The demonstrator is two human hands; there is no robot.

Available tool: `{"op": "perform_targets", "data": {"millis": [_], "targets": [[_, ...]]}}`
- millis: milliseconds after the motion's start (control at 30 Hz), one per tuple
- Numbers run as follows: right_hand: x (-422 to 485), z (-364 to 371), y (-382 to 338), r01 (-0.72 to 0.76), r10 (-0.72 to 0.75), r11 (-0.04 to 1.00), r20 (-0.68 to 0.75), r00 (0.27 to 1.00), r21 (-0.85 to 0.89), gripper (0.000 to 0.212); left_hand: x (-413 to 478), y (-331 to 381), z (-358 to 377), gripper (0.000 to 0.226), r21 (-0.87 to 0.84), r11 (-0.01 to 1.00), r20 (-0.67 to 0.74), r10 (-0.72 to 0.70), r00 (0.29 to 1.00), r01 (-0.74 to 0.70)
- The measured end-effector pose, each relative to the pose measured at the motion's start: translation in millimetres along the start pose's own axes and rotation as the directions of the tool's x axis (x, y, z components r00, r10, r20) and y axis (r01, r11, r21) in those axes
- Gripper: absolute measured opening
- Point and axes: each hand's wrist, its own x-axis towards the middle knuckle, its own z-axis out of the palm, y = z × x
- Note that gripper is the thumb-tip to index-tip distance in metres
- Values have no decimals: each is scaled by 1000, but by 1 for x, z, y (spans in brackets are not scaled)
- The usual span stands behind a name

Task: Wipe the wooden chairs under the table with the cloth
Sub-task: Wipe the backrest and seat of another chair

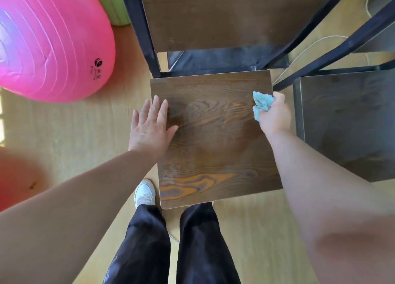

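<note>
The left hand lies flat and spread at the chair seat's left edge; the right hand bunches the cloth at its right edge. The cloth looks soft and light, best kept balled; the seat looks rigid and smooth.

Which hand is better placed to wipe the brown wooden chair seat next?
Right. The right hand grips the crumpled light-blue cloth at the right edge of the brown wooden chair seat. The left hand is open and empty at its left edge, probably better for steadying.
</note>
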Motion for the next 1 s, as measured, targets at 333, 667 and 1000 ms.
{"op": "perform_targets", "data": {"millis": [333,667,1000], "targets": [[-38,42,-56,242,-226,962,132,965,-126,50,-14,-21,-4,70,-26,1000,4,-18,1000,18],[-101,87,-80,418,-408,909,212,888,0,47,-48,-61,12,71,-20,998,26,-65,998,65],[-215,116,-46,594,-608,789,338,718,157,39,-75,-64,21,72,4,997,67,-82,994,82]]}}
